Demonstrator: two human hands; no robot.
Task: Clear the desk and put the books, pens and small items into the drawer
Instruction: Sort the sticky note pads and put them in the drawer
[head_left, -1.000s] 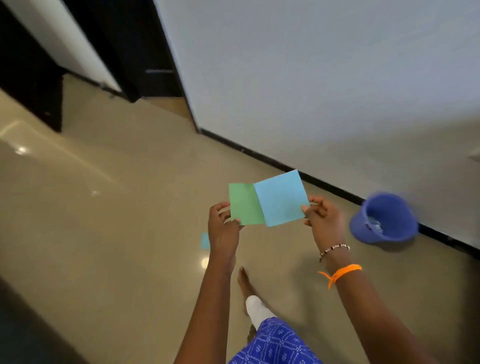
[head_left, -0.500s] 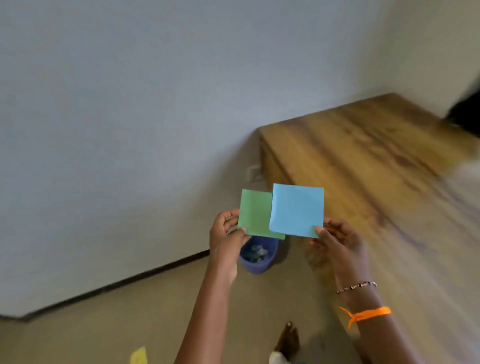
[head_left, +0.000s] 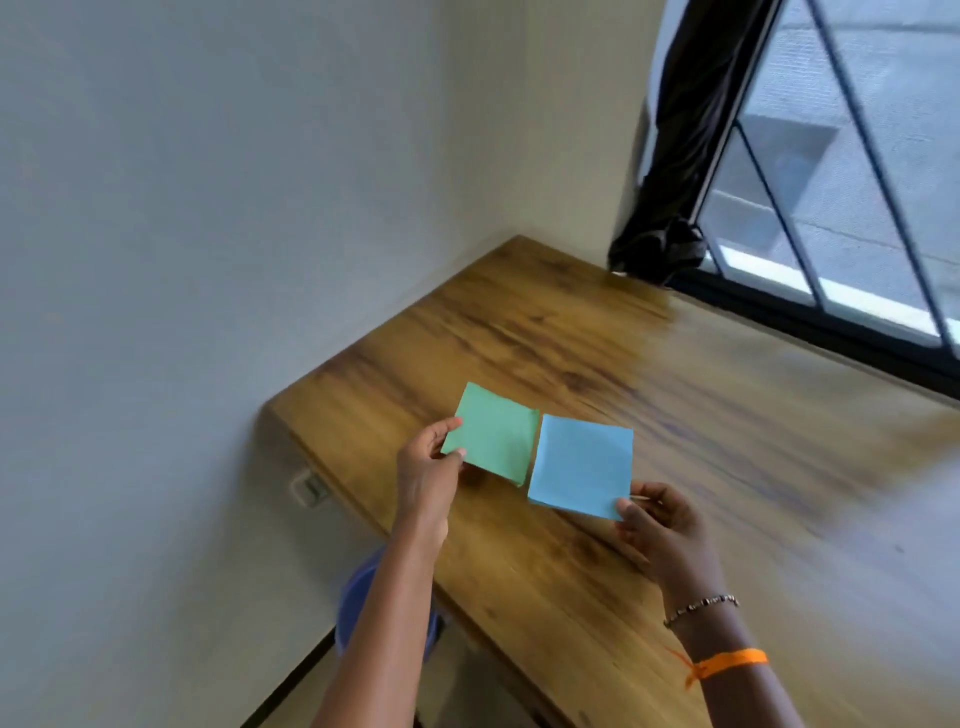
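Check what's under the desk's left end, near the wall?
A blue bucket stands on the floor there, largely hidden by the left forearm and the desk edge. Its contents are covered. No drawer shows.

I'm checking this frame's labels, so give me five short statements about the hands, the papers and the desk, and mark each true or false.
1. The left hand pinches the green paper. True.
2. The right hand holds a yellow paper. False: it pinches the blue paper at its lower corner.
3. Both papers lie flat on the wooden desk. False: they are held up above it.
4. An orange band is on the right wrist. True.
5. The blue bin stands on the desk. False: it is on the floor beside the desk, partly hidden by the left arm.
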